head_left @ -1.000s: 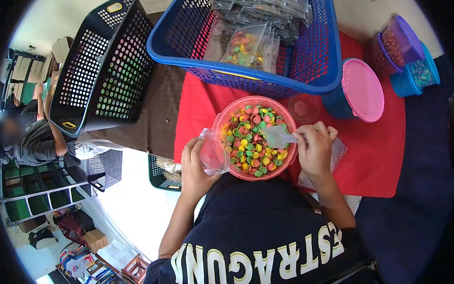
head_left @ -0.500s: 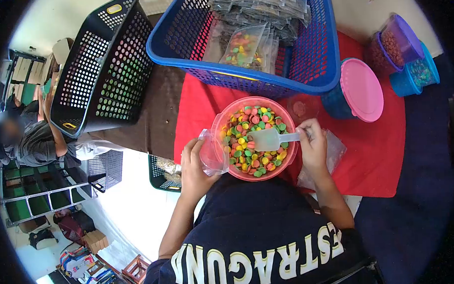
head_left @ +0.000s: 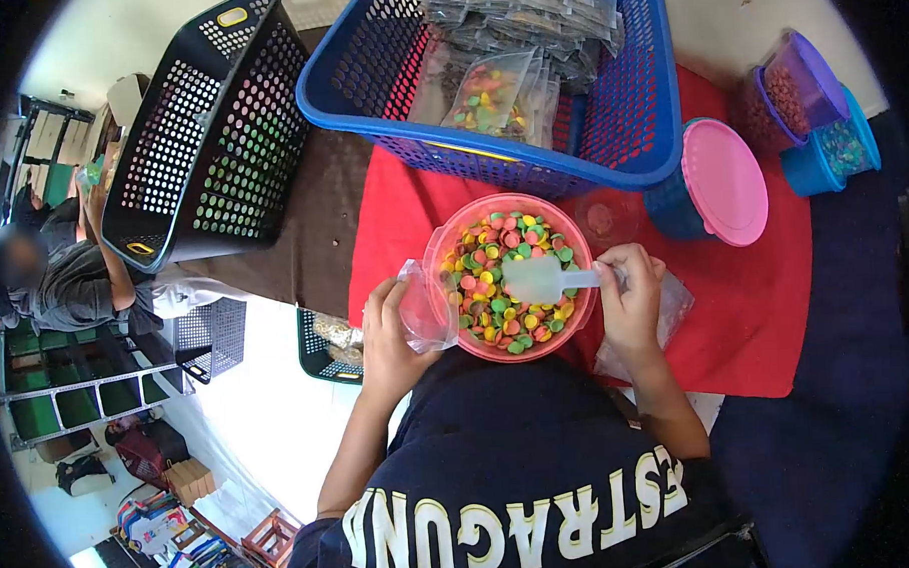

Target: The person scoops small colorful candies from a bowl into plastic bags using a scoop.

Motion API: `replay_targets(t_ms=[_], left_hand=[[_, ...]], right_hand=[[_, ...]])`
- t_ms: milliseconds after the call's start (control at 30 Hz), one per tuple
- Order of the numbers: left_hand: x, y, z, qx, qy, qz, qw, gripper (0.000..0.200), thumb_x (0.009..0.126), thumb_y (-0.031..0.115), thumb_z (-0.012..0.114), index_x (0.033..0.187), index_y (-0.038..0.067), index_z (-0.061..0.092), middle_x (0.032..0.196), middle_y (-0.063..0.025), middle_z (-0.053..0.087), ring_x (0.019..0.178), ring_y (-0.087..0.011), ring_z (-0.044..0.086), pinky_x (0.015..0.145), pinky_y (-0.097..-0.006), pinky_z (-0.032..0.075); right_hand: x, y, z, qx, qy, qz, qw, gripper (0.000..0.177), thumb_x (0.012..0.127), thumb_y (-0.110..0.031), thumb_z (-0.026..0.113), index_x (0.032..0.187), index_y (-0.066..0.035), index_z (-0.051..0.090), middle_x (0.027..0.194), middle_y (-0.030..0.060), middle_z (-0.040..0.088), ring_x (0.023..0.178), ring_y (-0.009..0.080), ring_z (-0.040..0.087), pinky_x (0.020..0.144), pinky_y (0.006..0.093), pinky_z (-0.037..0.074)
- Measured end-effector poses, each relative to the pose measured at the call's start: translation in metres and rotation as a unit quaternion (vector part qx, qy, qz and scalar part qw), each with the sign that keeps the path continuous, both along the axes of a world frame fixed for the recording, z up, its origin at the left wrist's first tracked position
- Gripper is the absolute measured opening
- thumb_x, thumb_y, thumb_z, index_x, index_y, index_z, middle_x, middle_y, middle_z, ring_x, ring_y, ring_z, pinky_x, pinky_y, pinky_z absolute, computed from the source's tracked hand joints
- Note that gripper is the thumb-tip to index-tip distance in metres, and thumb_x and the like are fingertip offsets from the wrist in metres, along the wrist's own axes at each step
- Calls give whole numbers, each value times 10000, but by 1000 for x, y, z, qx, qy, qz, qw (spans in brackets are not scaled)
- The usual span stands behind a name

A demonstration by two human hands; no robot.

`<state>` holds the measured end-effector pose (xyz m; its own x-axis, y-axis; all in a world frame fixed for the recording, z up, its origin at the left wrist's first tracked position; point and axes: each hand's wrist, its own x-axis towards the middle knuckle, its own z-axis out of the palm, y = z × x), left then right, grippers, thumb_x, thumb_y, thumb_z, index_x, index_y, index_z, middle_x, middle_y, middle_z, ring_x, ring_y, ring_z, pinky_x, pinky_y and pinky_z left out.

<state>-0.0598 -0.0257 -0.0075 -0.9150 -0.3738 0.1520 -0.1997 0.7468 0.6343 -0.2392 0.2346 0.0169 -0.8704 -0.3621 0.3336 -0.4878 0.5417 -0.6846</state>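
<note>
Translucent scoop sits further left over the bowl than a second ago, but barely off its half-second-ago spot; right hand shifted with it, left hand looks put. Right-hand fingers are clamped on the scoop's handle end, likely so the knuckles clear the rim and the blade can reach mid-bowl. Blade lies roughly level, no pieces visible on it; can't tell if it touches the heap or hovers just above. Left hand is closed around the edge of a clear plastic bag, its mouth seemingly spread, held at the left rim of the pink bowl, probably to keep bag and scoop close. Bowl stands on the red cloth right against the person's front, between both hands, presumably for easy reach. Small round pieces inside: red, green and yellow, mixed, some cupped like little discs, matte-looking, covering the bowl's bottom. Flat clear bag lies partly under the right hand. Blue basket beyond the bowl holds stacked packets, the front packet showing similar colours, likely parked there within arm's reach. Pink-lidded tub stands right of it.
</note>
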Motion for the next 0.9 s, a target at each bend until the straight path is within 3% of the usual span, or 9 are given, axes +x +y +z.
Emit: replay_targets(t_ms=[133, 200, 333, 767, 900], left_hand=[[0, 0, 2, 6, -25, -10, 1000, 1024, 586, 73, 916, 1462, 65, 385, 1448, -214, 427, 1350, -418, 467, 1103, -486, 444], [0, 1, 1, 6, -11, -4, 1000, 994, 587, 97, 910, 1450, 65, 417, 1416, -212, 462, 1310, -419, 489, 1086, -497, 432], [1, 0, 0, 4, 0, 1, 1000, 975, 582, 114, 905, 1440, 64, 445, 1386, -211, 496, 1271, -422, 508, 1068, -511, 420], [1, -1, -1, 0, 0, -1, 1000, 991, 564, 100, 906, 1439, 77, 443, 1389, -209, 493, 1272, -421, 507, 1072, -511, 421], [1, -1, 0, 0, -21, -9, 1000, 1038, 562, 52, 909, 1461, 65, 389, 1436, -213, 442, 1349, -419, 464, 1110, -490, 429]], right_hand=[[11, -4, -2, -26, -9, 53, 998, 92, 885, -103, 711, 950, -93, 646, 884, 47, 638, 850, 240, 587, 863, 399, 339], [15, -9, -4, 22, 4, 85, 996, 103, 879, -102, 714, 957, -100, 647, 884, 46, 642, 842, 236, 580, 850, 405, 328], [22, -16, -23, 0, -18, 97, 995, 114, 877, -110, 720, 964, -107, 646, 880, 51, 643, 840, 238, 581, 853, 401, 317], [21, -16, -22, -36, -40, 74, 996, 89, 897, -121, 710, 954, -95, 646, 835, 46, 617, 798, 227, 573, 851, 389, 325], [23, -17, -26, -16, -46, 69, 996, 98, 896, -130, 713, 959, -98, 646, 851, 48, 618, 807, 228, 572, 854, 391, 325]])
